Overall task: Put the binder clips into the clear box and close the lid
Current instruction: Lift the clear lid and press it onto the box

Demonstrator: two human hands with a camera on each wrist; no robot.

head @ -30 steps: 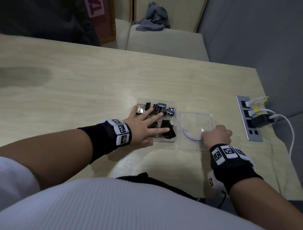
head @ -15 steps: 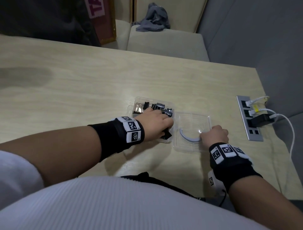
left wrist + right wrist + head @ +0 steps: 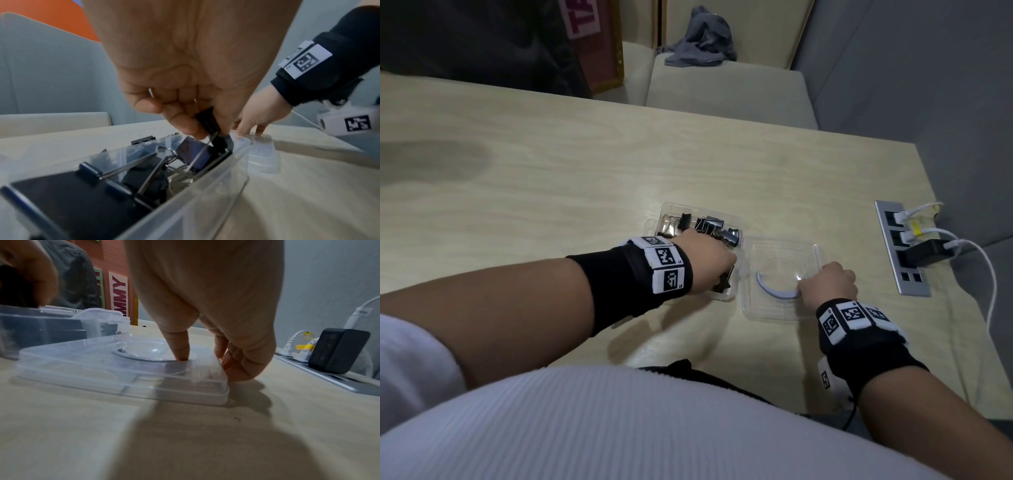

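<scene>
A clear box (image 3: 654, 222) holding several black binder clips (image 3: 709, 224) sits on the wooden table. Its hinged lid (image 3: 774, 305) lies open and flat to its right. My left hand (image 3: 709, 260) is curled over the box's right side. In the left wrist view its fingertips (image 3: 183, 126) pinch one black clip (image 3: 207, 121) just above the other clips (image 3: 72, 194), close to the box wall (image 3: 185, 211). My right hand (image 3: 825, 281) holds the lid's near right corner. In the right wrist view its thumb (image 3: 180, 350) presses on top of the lid (image 3: 82, 369) and its fingers (image 3: 236, 366) curl at the lid's edge.
A grey power strip (image 3: 900, 250) with a black charger and white cables lies at the table's right edge, just right of the lid. Behind the table stands a cushioned bench with a grey cloth (image 3: 702, 41). Bare tabletop (image 3: 551, 188) stretches to the left.
My left hand went from lying spread over the clips to curling and pinching one clip at the box's right side. The box and lid slid slightly left. The right hand stayed on the lid.
</scene>
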